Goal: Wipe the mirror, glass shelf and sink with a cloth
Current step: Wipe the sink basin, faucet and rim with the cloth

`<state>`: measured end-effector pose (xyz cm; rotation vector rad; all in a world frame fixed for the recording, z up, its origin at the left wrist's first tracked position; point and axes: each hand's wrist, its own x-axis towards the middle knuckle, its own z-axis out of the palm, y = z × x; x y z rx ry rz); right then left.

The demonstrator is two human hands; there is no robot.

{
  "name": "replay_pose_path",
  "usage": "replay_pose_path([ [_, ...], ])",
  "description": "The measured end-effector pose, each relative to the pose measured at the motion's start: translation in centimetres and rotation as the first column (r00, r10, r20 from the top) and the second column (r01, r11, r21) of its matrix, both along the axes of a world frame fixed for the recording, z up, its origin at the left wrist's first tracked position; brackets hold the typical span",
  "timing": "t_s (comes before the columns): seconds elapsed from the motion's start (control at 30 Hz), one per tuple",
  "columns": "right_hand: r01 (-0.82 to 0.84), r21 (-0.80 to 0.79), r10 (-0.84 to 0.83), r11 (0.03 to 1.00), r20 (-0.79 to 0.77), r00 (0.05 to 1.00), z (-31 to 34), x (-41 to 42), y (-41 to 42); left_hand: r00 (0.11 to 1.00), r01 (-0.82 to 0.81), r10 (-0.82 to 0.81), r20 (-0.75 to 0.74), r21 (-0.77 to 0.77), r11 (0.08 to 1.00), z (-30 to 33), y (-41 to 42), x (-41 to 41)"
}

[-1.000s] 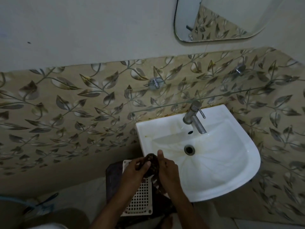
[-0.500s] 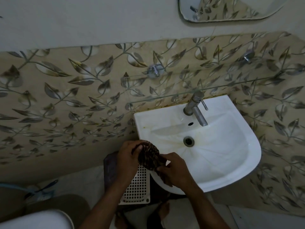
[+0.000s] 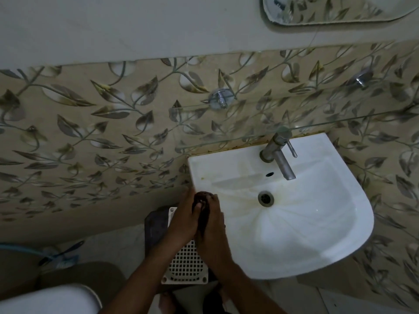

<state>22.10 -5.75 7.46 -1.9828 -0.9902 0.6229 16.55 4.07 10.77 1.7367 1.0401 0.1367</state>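
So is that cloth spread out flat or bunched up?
Bunched up. The dark cloth is a tight wad squeezed between the left hand and right hand at the sink edge.

I'm watching through just the one head camera, wide-angle, up high and tipped steeply down, close over the sink (image 3: 294, 223), facing the tiled wall (image 3: 90, 132), with the mirror (image 3: 328, 10) clipped at the top edge.

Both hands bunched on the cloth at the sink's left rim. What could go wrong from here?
1. The cloth is squeezed between the left hand and right hand at the sink rim; drips may fall on the floor grate rather than in the basin.
2. The glass shelf juts out above the tap; a rising hand might knock its edge.
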Motion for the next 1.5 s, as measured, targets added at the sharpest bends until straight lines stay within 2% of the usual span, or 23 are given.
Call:
replay_pose_path([
  [0.07,-0.031,-0.170,0.078,0.985,0.278,0.957,-1.7,-1.0,0.5,0.999,-0.040,0.040,-0.007,-0.007,0.999,-0.4,0.0,-0.3],
  [0.13,-0.004,-0.257,0.122,0.966,0.443,0.888,-2.6,-1.3,1.4,0.999,-0.052,0.053,-0.004,0.032,0.998,-0.9,0.0,-0.7],
  [0.23,0.019,-0.235,0.111,0.972,0.530,0.841,-3.4,0.4,4.4,0.999,0.004,-0.005,0.042,0.024,1.000,-1.5,-0.3,-1.4],
  [0.3,0.075,-0.286,0.104,0.955,0.562,0.821,-3.5,3.0,7.7,0.998,0.038,-0.040,0.057,0.032,0.999,-1.5,-0.4,-1.6],
  [0.4,0.109,-0.338,0.100,0.935,0.544,0.833,-3.3,7.1,11.9,0.995,0.037,-0.045,0.088,0.086,0.996,-1.2,-0.1,-1.2],
  [0.57,0.085,-0.241,0.050,0.967,0.505,0.862,-3.2,7.8,12.5,0.994,0.110,-0.112,-0.005,0.222,0.969,-0.9,2.6,1.3],
  [0.67,-0.047,-0.179,0.121,0.983,0.428,0.896,-3.6,7.8,11.3,0.991,0.130,-0.113,-0.074,0.303,0.944,-1.0,4.2,3.7],
  [0.77,-0.130,-0.164,0.194,0.978,0.478,0.857,-4.1,11.2,10.7,0.985,0.172,-0.150,-0.089,0.356,0.918,-1.1,5.0,6.1],
  [0.87,0.097,-0.147,-0.002,0.984,0.544,0.839,-4.4,15.6,9.6,0.968,0.250,-0.236,-0.085,0.357,0.900,-1.3,5.2,7.7],
  [0.93,0.271,-0.133,-0.155,0.953,0.553,0.819,-4.2,18.3,8.5,0.955,0.289,-0.294,-0.044,0.369,0.883,-1.5,5.0,8.1],
  [1.03,0.382,-0.117,-0.306,0.917,0.408,0.860,-3.5,19.0,8.5,0.962,0.253,-0.273,0.009,0.347,0.903,-1.7,4.7,8.4],
  [1.07,0.372,-0.096,-0.316,0.923,0.358,0.879,-3.4,18.1,8.9,0.969,0.223,-0.246,0.028,0.336,0.915,-1.7,4.6,8.4],
  [1.13,0.189,-0.062,-0.152,0.980,0.384,0.911,-3.9,16.9,8.9,0.980,0.157,-0.189,0.069,0.324,0.933,-1.4,4.5,8.4],
  [1.2,0.026,-0.095,0.020,0.995,0.454,0.891,-4.2,18.2,8.1,0.985,0.081,-0.129,0.117,0.350,0.933,-1.1,4.1,7.3],
  [1.23,0.032,-0.169,0.056,0.985,0.489,0.871,-4.2,19.3,7.8,0.986,0.034,-0.091,0.142,0.360,0.932,-1.1,3.9,6.2],
  [1.27,0.100,-0.178,0.001,0.979,0.493,0.870,-4.0,20.4,7.6,0.985,-0.011,-0.051,0.162,0.363,0.932,-1.0,3.5,4.9],
  [1.33,0.250,-0.129,-0.181,0.960,0.397,0.900,-3.5,21.3,7.7,0.986,-0.065,0.006,0.166,0.356,0.932,-1.2,2.7,1.9],
  [1.37,0.297,-0.117,-0.226,0.948,0.411,0.883,-3.1,20.9,8.2,0.990,-0.065,0.016,0.142,0.343,0.937,-1.3,2.1,0.7],
  [1.43,0.382,-0.131,-0.293,0.915,0.435,0.851,-2.9,18.9,9.5,0.996,-0.045,0.018,0.086,0.311,0.949,-1.8,1.2,-0.6],
  [1.5,0.366,-0.097,-0.301,0.926,0.395,0.868,-2.3,16.0,10.8,0.997,-0.056,0.037,0.070,0.301,0.952,-2.1,0.8,-0.3],
])
